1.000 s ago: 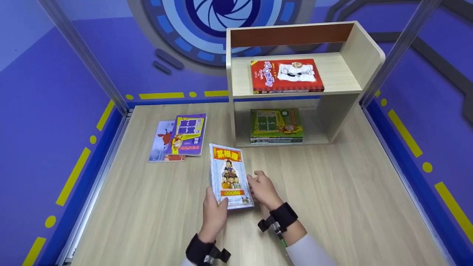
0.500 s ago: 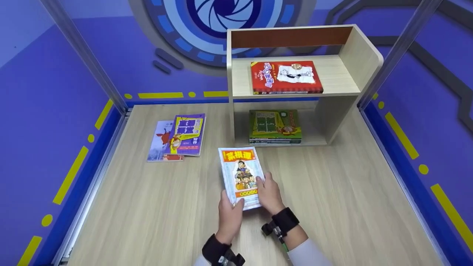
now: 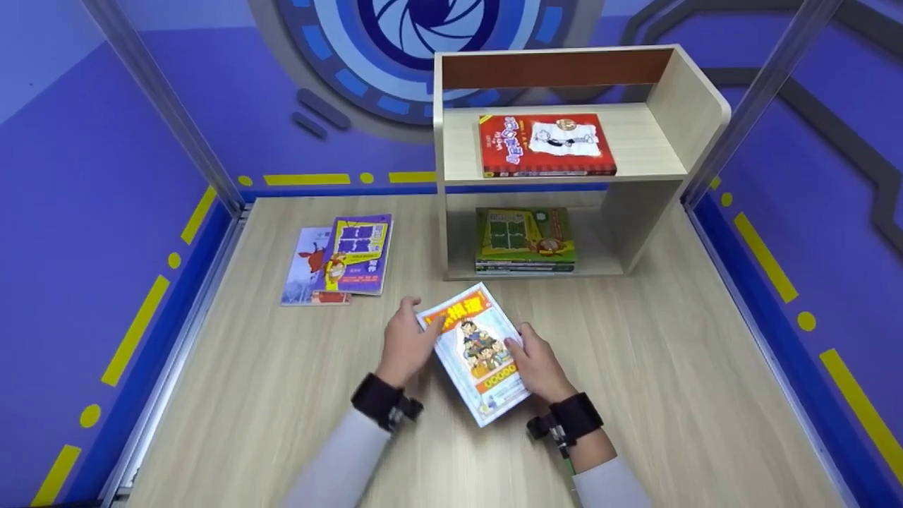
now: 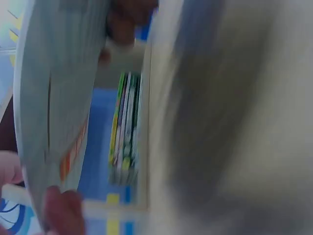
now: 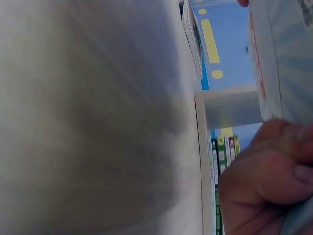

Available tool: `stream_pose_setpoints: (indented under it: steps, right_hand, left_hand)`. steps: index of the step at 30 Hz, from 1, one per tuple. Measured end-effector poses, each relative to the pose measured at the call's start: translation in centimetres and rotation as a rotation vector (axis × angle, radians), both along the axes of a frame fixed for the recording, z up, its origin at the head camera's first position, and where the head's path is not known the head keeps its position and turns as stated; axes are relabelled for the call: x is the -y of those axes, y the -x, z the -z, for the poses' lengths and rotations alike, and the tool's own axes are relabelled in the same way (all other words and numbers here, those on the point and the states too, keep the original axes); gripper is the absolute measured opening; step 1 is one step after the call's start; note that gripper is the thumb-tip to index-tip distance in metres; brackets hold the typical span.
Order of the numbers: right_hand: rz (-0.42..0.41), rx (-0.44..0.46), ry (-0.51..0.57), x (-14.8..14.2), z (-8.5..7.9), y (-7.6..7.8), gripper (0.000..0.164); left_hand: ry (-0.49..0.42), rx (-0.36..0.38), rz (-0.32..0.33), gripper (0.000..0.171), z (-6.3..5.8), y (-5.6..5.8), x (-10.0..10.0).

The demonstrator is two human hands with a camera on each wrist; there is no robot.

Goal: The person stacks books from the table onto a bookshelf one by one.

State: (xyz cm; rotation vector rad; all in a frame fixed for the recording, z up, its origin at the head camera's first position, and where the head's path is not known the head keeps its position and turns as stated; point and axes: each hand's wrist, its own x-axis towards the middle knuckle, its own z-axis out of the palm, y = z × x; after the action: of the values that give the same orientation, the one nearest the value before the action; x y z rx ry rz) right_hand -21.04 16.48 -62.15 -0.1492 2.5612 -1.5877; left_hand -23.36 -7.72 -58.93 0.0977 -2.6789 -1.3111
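Note:
Between both hands, above the table, is a light-blue book (image 3: 474, 353) with an orange title band and cartoon figures on its cover. It is turned at an angle. My left hand (image 3: 408, 341) pinches its upper left corner, thumb over the cover. On the opposite edge my right hand (image 3: 540, 361) grips it, thumb also on the cover. The left wrist view shows the book's pale underside (image 4: 68, 63) and blurred fingertips (image 4: 63, 208) at the lower left. Curled fingers (image 5: 274, 171) under the book (image 5: 298, 68) appear in the right wrist view.
Behind the hands stands a two-tier wooden shelf (image 3: 564, 180). Its upper tier bears a red book (image 3: 547, 144), its lower tier a stack of green-covered books (image 3: 525, 238). At the left, a purple book (image 3: 356, 254) overlaps a pale book (image 3: 300, 271) on the table (image 3: 268, 395).
My left hand has moved from the book's lower edge to its upper left corner. My right hand has taken hold of the right edge. The book has shifted right and turned.

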Motion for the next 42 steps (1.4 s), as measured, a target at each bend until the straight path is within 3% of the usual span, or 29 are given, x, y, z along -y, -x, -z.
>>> stream_pose_setpoints:
  steps: [2,4,7,9,12,15,21,24,27,31,33,37,42]
  right_hand:
    - [-0.045,0.032,0.020,-0.3,0.1,-0.3,0.021]
    - [-0.085,0.052,0.019,-0.3,0.1,-0.4,0.022]
    - [-0.149,0.072,0.017,-0.3,-0.1,-0.6,0.024]
    - [-0.185,0.088,0.011,-0.4,-0.4,-0.7,0.025]
    - [-0.231,0.103,0.014,-0.8,-0.7,-0.6,0.025]
    - [-0.242,0.114,0.020,-1.0,-1.0,-0.5,0.025]
    - [-0.146,0.102,0.046,-1.7,-1.2,0.0,0.028]
    - [-0.003,0.088,0.098,-2.3,-1.4,0.4,0.025]
    - [0.208,0.119,0.235,-2.5,-1.7,0.7,0.022]
    - [0.382,0.201,0.346,-2.0,-2.0,0.7,0.034]
    - [0.377,0.228,0.297,-1.6,-2.0,0.4,0.038]
    - [0.346,0.192,0.146,-1.2,-1.5,-0.1,0.037]
    - [0.308,0.108,0.011,-1.2,-0.8,-0.7,0.038]
  left_hand:
    - [0.099,0.100,0.098,0.052,-0.7,1.4,0.5]
    - [0.139,0.207,0.208,0.047,-1.2,2.3,0.6]
    - [0.160,0.341,0.352,0.044,-1.4,2.6,0.7]
    - [0.141,0.391,0.431,0.041,-1.3,2.4,0.9]
    - [0.071,0.457,0.499,0.037,-0.9,1.9,1.4]
    - [-0.027,0.481,0.510,0.035,-0.5,1.5,1.6]
    - [-0.136,0.391,0.466,0.032,-0.4,0.6,1.5]
    - [-0.128,0.309,0.393,0.031,-0.4,-0.1,1.3]
    - [-0.139,0.217,0.284,0.030,0.0,-1.0,0.7]
    - [-0.196,0.148,0.138,0.028,1.2,-2.3,-0.6]
    - [-0.218,0.139,0.085,0.027,1.8,-2.9,-1.2]
    - [-0.256,0.152,0.003,0.024,2.6,-3.6,-2.1]
    - [-0.303,0.145,-0.043,0.021,2.2,-3.7,-2.4]
